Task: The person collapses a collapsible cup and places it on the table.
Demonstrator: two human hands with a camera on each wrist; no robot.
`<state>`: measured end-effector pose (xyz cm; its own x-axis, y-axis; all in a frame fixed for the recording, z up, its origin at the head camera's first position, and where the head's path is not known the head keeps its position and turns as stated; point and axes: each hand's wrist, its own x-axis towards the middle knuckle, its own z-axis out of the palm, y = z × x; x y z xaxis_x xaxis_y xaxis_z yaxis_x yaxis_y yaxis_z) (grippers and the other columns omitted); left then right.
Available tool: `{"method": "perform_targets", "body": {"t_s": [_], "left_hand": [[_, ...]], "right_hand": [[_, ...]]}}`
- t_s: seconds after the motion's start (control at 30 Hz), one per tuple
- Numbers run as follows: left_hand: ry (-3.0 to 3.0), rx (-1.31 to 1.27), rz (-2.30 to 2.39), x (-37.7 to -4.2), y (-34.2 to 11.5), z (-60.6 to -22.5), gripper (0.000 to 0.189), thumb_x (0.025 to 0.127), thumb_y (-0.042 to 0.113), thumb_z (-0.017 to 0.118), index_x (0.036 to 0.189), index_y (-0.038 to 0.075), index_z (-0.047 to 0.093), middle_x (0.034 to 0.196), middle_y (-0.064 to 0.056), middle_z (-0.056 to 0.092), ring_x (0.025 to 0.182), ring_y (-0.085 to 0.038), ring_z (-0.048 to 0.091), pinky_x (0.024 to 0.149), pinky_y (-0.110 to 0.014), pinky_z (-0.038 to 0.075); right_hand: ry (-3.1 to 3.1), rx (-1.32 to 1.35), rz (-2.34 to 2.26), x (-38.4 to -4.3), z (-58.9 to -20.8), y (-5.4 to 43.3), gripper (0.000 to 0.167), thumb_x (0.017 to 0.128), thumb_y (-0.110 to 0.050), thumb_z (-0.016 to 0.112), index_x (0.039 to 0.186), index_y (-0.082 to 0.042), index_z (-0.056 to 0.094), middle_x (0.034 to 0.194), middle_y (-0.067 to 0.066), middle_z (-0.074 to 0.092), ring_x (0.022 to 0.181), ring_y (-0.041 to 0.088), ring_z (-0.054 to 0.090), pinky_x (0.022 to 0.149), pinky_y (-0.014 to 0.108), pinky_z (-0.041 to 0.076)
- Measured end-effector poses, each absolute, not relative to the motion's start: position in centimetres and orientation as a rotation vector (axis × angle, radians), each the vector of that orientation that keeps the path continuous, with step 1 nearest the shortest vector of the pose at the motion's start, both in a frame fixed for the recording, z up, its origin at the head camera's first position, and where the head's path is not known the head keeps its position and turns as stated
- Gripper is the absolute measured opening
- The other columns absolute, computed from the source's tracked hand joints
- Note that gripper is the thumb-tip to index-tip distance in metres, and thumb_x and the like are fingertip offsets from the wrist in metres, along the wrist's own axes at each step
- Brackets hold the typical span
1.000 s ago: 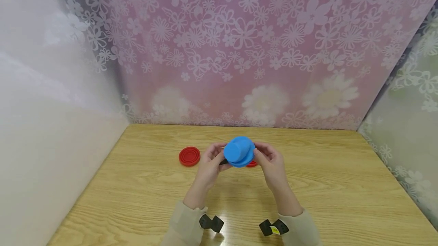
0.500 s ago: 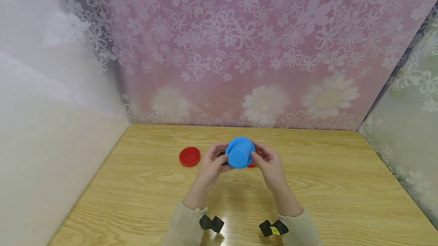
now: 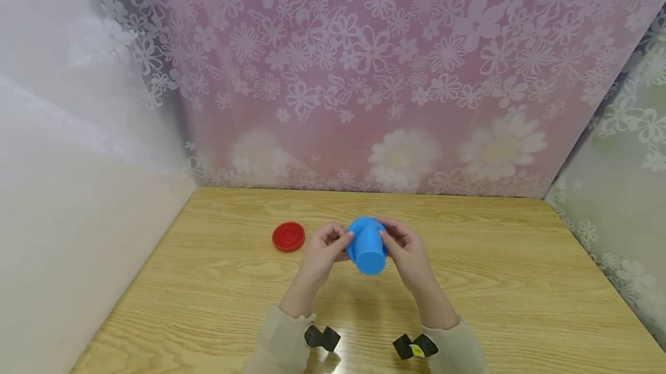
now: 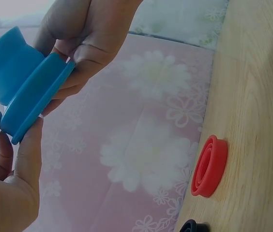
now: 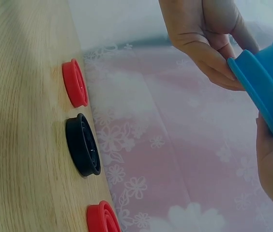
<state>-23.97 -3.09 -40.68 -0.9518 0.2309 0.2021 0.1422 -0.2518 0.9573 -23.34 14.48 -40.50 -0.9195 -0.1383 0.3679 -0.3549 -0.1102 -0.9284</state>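
Observation:
A blue collapsible cup (image 3: 370, 251) is held up between both hands, its narrow closed end toward me and its wide rim facing away. My left hand (image 3: 319, 255) pinches the left side of the rim between thumb and fingers. On the opposite side, my right hand (image 3: 409, 254) pinches the rim, thumb near the cup's wall. The left wrist view gives a side look at the cup (image 4: 22, 72), its stepped wall standing out from the broad ring. Right wrist view: the rim (image 5: 260, 94) lies between the two hands.
On the wooden table (image 3: 234, 304) lies a flat red ringed disc (image 3: 288, 236) at left. A black ringed disc (image 5: 84, 145) and another red one (image 5: 102, 217) lie beyond the hands, hidden in the head view. A flowered pink backdrop (image 3: 333, 102) closes the far side.
The cup has tilted, so its narrow end has swung from upper left to pointing down toward me, and more wall length shows. Both hands keep their grip, shifting slightly.

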Motion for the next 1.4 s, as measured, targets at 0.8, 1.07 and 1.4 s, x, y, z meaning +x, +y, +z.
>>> {"method": "perform_targets", "body": {"t_s": [0.8, 1.07, 1.4], "left_hand": [[2.062, 0.681, 2.284, -23.9, -2.9, -41.1, 0.036, 0.087, 0.017, 0.056, 0.117, -0.004, 0.052, 0.106, -0.017, 0.056, 0.096, -0.026, 0.056, 0.084, -0.038, 0.045], [2.121, 0.645, 2.259, -23.8, -2.8, -40.8, 0.029, 0.087, 0.007, 0.055, 0.114, -0.004, 0.056, 0.111, -0.019, 0.055, 0.098, -0.028, 0.054, 0.085, -0.038, 0.045], [2.427, 0.67, 2.074, -22.2, -2.7, -38.2, 0.026, 0.087, 0.004, 0.055, 0.11, -0.006, 0.058, 0.105, -0.02, 0.058, 0.086, -0.028, 0.058, 0.076, -0.036, 0.049]], "right_hand": [[-2.011, 0.585, 2.136, -22.8, -40.3, 14.1, 0.027, 0.088, -0.005, 0.053, 0.109, 0.013, 0.053, 0.101, -0.001, 0.059, 0.09, 0.016, 0.056, 0.075, 0.028, 0.049], [-2.036, 0.529, 2.141, -22.8, -40.1, 14.2, 0.027, 0.086, -0.007, 0.056, 0.11, 0.006, 0.058, 0.108, 0.007, 0.056, 0.097, 0.016, 0.055, 0.079, 0.029, 0.047], [-2.082, 0.568, 1.929, -23.2, -40.5, 13.8, 0.024, 0.084, 0.001, 0.057, 0.105, 0.01, 0.059, 0.098, 0.022, 0.061, 0.085, 0.011, 0.06, 0.074, 0.026, 0.049]]}}
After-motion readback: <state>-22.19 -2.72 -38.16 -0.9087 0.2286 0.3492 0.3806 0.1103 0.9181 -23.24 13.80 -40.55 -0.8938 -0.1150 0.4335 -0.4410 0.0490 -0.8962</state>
